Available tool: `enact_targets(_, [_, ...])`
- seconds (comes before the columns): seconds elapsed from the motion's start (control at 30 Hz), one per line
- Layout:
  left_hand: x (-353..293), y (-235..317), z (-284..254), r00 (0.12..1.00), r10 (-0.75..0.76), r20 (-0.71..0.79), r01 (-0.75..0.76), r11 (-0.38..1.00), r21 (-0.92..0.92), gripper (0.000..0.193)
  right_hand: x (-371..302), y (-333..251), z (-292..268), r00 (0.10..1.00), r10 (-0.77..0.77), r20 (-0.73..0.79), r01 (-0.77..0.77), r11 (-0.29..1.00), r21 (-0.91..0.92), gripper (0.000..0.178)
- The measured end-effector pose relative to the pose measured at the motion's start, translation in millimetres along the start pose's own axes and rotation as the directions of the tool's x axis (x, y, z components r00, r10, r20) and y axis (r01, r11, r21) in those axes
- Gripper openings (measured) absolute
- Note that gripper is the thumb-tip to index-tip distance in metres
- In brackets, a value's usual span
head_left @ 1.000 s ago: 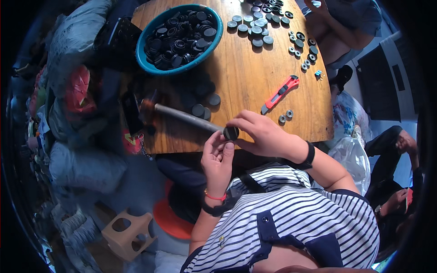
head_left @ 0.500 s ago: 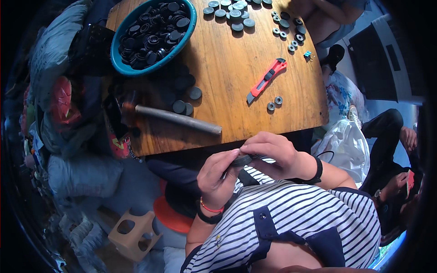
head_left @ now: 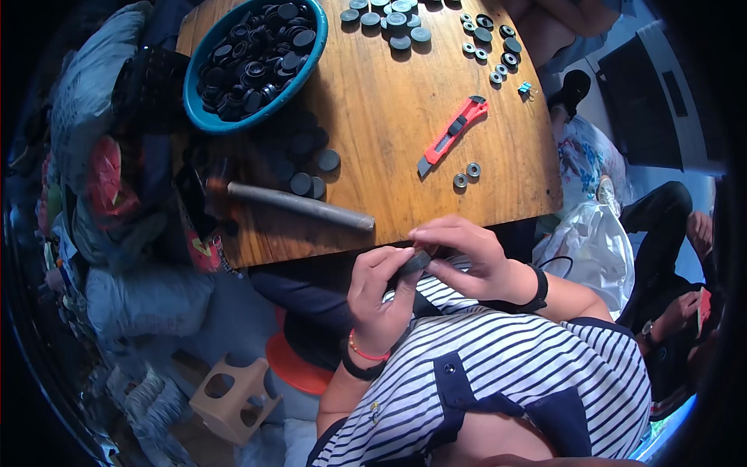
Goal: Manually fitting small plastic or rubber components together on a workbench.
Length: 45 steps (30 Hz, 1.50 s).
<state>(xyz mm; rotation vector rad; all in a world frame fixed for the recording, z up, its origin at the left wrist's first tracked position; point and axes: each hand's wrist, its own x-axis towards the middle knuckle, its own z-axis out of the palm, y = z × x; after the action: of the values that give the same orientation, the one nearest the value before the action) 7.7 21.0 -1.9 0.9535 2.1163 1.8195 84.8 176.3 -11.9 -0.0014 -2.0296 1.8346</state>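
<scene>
Inspector: Table count, please.
Clerk: One teal basin point(head_left: 233, 127) at eleven o'clock; its black pieces point(head_left: 257, 70) overlap, exact count not possible. One metal rod point(head_left: 299, 205) at ten. One red utility knife point(head_left: 454, 134) at one. One blue clip point(head_left: 524, 87) between one and two.
Inspector: Small rings point(head_left: 461, 180) beside the knife?
Clerk: Two, at two o'clock.
Inspector: Discs?
Clerk: One dark disc point(head_left: 415, 263) near dial centre. Three grey discs point(head_left: 327, 160) distinct between ten and eleven; shaded ones adjoining, uncountable. Piled discs point(head_left: 400, 41) at twelve: at least eight.
Inspector: Tan stool point(head_left: 243, 376)?
Clerk: One, at seven.
</scene>
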Motion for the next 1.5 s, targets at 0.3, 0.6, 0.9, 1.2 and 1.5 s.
enact_targets(0.3, [-4.5, -5.8, 2.7, 0.990, -0.141, 0.020, 0.142, 0.965, -0.221, 0.032, 1.7, -1.1, 1.2, 0.997, -0.048, -0.065, 0.047, 0.999, -0.016, 0.027])
enact_targets(0.6, [4.6, -1.7, -17.3, 0.980, 0.141, 0.139, -0.169, 0.962, 0.216, 0.033, 8.3, 0.8, -2.0, 0.978, -0.198, 0.067, 0.206, 0.963, -0.171, 0.029])
enact_targets(0.9, [7.7, -4.4, 0.8, 0.900, -0.416, 0.130, 0.410, 0.708, -0.576, 0.037, 7.7, 15.3, 5.1, 0.911, -0.409, -0.047, 0.339, 0.810, -0.478, 0.033])
enact_targets(1.2, [1.5, 8.7, -5.3, 0.972, -0.225, -0.062, 0.199, 0.938, -0.285, 0.048, 5.3, 0.6, 10.5, 0.974, 0.150, -0.173, -0.077, 0.925, 0.372, 0.047])
enact_targets(1.5, [-3.1, 10.2, -11.1, 0.981, -0.172, -0.095, 0.157, 0.976, -0.152, 0.051, -13.7, 5.7, -15.9, 0.939, 0.310, 0.151, -0.344, 0.838, 0.424, 0.038])
